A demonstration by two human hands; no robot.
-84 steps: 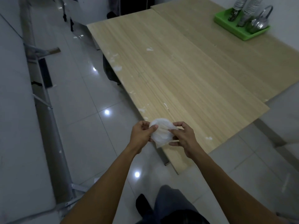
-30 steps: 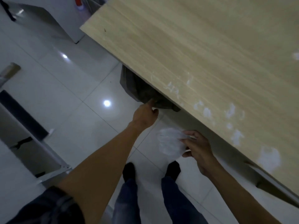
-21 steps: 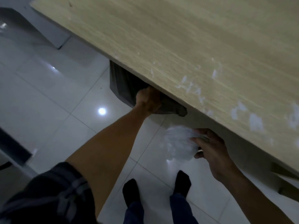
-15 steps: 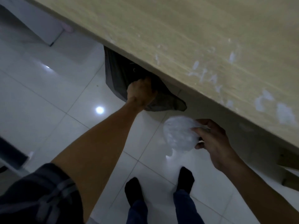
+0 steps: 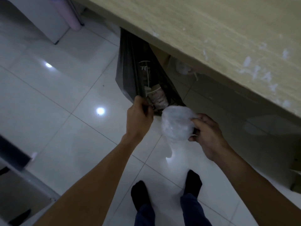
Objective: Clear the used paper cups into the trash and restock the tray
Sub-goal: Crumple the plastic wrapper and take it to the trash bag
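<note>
Head view shows your left hand (image 5: 140, 118) pinching the trash bag (image 5: 130, 70) by its rim, its mouth now pulled open from under the table (image 5: 211, 30), while your right hand (image 5: 206, 136) clutches the crumpled paper cups (image 5: 176, 124) just beside that opening, ready to drop.

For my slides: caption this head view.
Left hand grips the trash bag beneath the table; right hand holds crushed white cups at its opening.

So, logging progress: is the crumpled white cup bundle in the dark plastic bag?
No, the right hand holds the crumpled white cup bundle outside the bag.
</note>
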